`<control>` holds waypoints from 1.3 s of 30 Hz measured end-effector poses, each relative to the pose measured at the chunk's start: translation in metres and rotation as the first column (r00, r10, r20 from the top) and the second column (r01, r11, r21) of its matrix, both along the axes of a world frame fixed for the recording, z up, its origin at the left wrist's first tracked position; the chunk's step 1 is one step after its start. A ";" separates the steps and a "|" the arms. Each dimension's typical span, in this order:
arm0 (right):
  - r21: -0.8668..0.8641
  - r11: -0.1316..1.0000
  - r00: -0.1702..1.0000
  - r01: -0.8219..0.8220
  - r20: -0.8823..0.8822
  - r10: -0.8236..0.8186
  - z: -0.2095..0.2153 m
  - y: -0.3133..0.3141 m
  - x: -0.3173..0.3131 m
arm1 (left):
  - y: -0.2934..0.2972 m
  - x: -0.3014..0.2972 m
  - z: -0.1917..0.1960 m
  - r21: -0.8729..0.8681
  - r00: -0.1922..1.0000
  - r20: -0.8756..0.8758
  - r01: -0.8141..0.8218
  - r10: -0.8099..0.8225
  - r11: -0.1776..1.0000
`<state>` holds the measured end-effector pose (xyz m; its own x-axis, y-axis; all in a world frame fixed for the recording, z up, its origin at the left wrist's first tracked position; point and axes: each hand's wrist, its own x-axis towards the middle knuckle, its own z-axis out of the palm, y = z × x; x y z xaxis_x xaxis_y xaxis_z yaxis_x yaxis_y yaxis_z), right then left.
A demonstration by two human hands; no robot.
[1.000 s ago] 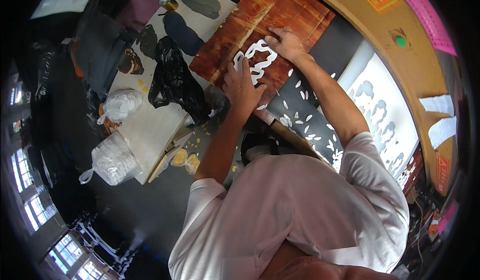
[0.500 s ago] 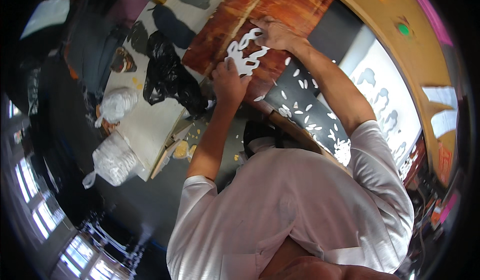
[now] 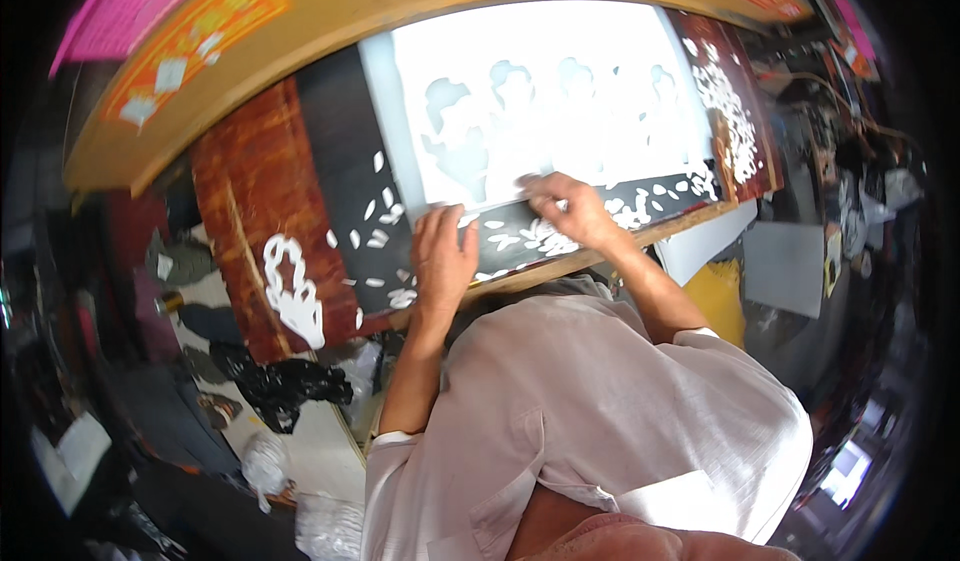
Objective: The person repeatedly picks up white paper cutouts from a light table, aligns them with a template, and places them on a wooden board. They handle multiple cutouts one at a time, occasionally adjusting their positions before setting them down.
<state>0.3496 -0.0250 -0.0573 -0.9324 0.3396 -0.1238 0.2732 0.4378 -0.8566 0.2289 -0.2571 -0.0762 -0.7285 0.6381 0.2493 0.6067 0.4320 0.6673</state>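
Head view, frame centre: left hand (image 3: 443,253) flat, fingers spread, pressing lower edge of white cut-out sheet (image 3: 545,111) on black board (image 3: 350,196); right hand (image 3: 568,207) pinching sheet's edge, just right; white scraps (image 3: 378,233) scattered nearby; best lifted slowly, pressure steady, avoiding tears.

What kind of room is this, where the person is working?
Probably a craft workshop for cutting paper. A big white paper sheet with shapes cut out lies on a dark worktable, small white paper scraps are scattered about, and both the left hand and right hand press on the work.
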 end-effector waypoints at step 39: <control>0.674 0.725 0.941 -0.142 -0.135 0.310 -0.092 0.269 0.108 | 0.261 0.149 -0.042 -0.376 0.919 -0.195 0.254 -0.344 0.891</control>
<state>0.4576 0.2437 -0.1494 -0.9638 0.0337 0.2645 -0.0673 0.9291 -0.3637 0.3776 0.0043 -0.1181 -0.4317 0.8929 0.1279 0.8690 0.3737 0.3243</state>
